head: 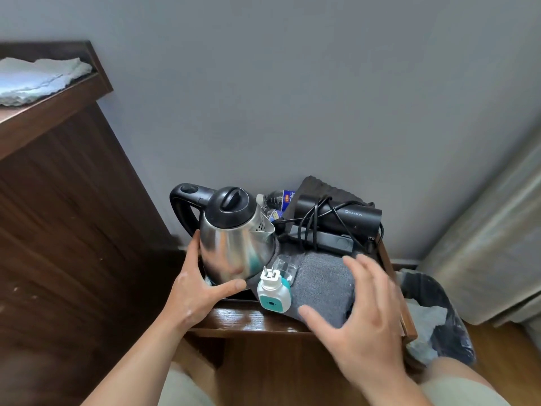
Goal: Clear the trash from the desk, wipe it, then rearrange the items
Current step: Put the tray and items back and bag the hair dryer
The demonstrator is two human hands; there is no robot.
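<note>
A steel kettle [234, 241] with a black lid and handle stands at the left of the small wooden desk [248, 319]. My left hand [199, 288] cups its lower left side, thumb along the base. My right hand [360, 315] hovers open, fingers spread, over a folded grey cloth [322, 282]. A white and teal plug-in device [273, 293] lies between kettle and cloth, beside a small clear plastic wrapper [285, 266]. At the back are a black hair dryer [339, 219] with its cord and a crumpled plastic bottle [278, 200].
A bin lined with a black bag [439, 317] holding crumpled tissue stands right of the desk. A dark wooden cabinet [58, 200] rises at left with a pale towel [38, 80] on top. The grey wall is behind, a curtain [497, 230] at right.
</note>
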